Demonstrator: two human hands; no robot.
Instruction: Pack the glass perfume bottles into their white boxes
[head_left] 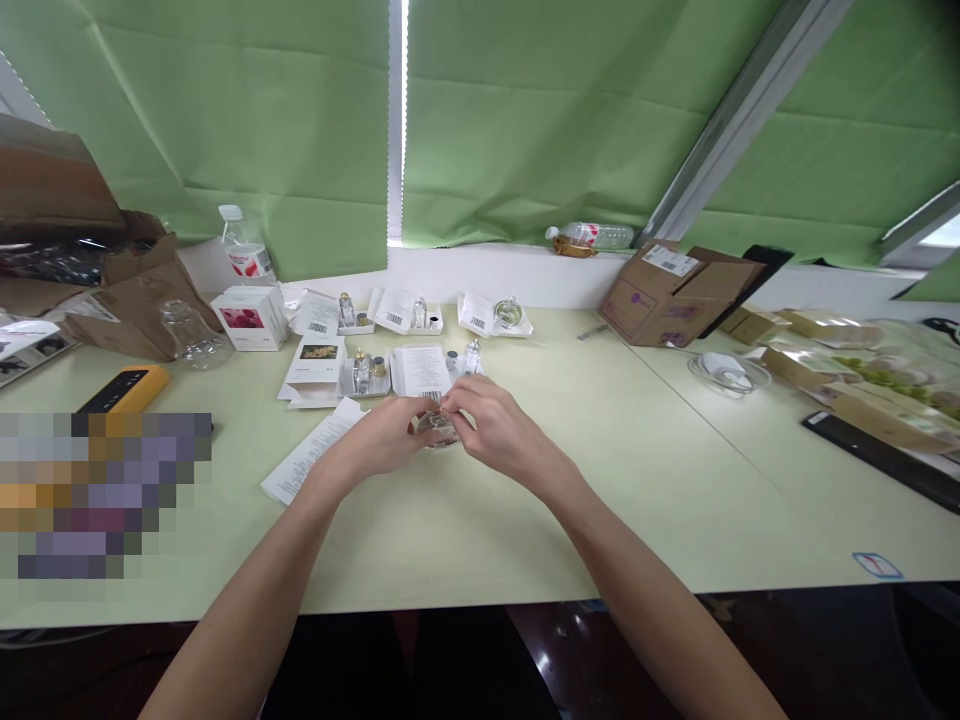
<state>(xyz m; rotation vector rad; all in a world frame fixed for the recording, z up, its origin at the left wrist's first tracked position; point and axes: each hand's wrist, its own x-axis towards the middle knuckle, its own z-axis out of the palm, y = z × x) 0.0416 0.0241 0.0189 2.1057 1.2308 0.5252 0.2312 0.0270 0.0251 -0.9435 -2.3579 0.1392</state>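
A small round glass perfume bottle (441, 430) sits between my hands at the middle of the table. My left hand (386, 435) has its fingers wrapped round the bottle's side. The fingertips of my right hand (491, 420) are pinched at the bottle's neck, and what they hold there is hidden. Just behind stand a white box with a printed flap (421, 370) and a clear bottle with a silver top (472, 357). An open white box (313, 372) lies to their left, beside a tray with glass bottles (363, 372). A printed sheet (311, 450) lies partly under my left forearm.
Along the wall are more opened boxes with bottles (508, 313) and a closed white box (251, 318). Cardboard boxes stand at the left (135, 300) and right (660, 295). A coiled white cable (727, 372) and a black bar (877, 460) lie at the right.
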